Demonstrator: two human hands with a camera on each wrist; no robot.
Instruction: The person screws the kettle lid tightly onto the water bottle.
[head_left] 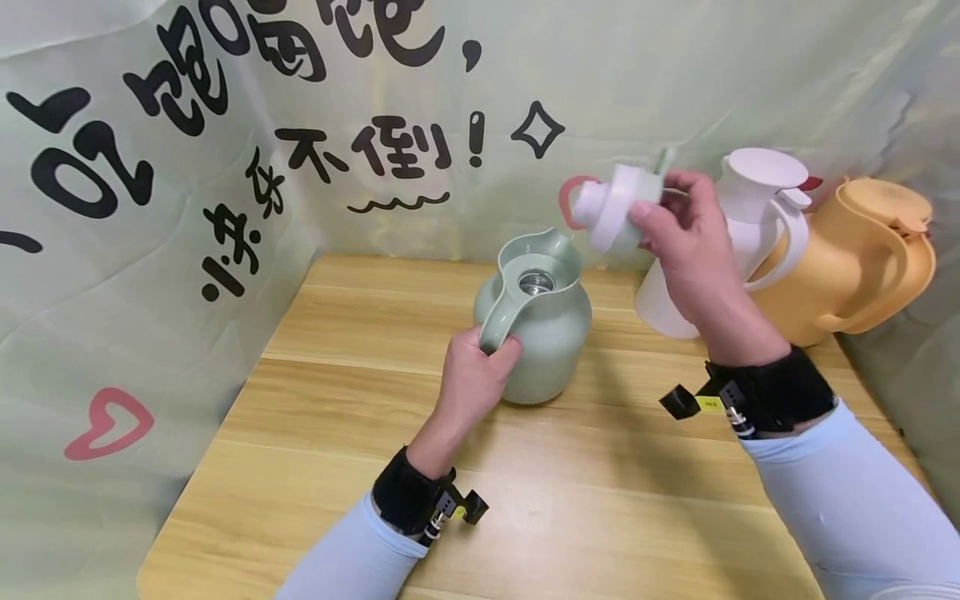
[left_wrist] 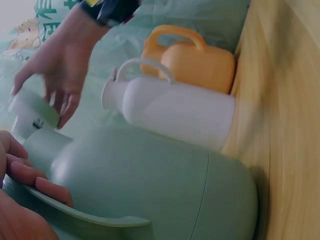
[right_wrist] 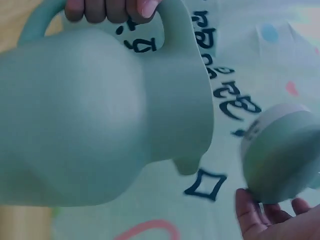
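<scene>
A pale green thermos jug (head_left: 547, 342) stands upright on the wooden table, its mouth uncovered and a shiny inner rim showing. My left hand (head_left: 476, 371) grips the jug's handle (head_left: 504, 318), fingers curled round it. Up and to the right, apart from the jug, my right hand (head_left: 697, 242) pinches a white and green stopper lid (head_left: 618, 208), tilted on its side with the white plug facing left. In the right wrist view the lid (right_wrist: 280, 155) sits beyond the jug's spout, its green top blurred.
A white jug (head_left: 761, 187) and an orange jug (head_left: 862, 250) stand side by side at the table's back right. Behind the table (head_left: 322, 392) hangs a pale cloth (head_left: 637, 75) printed with black characters, covering the back and sides.
</scene>
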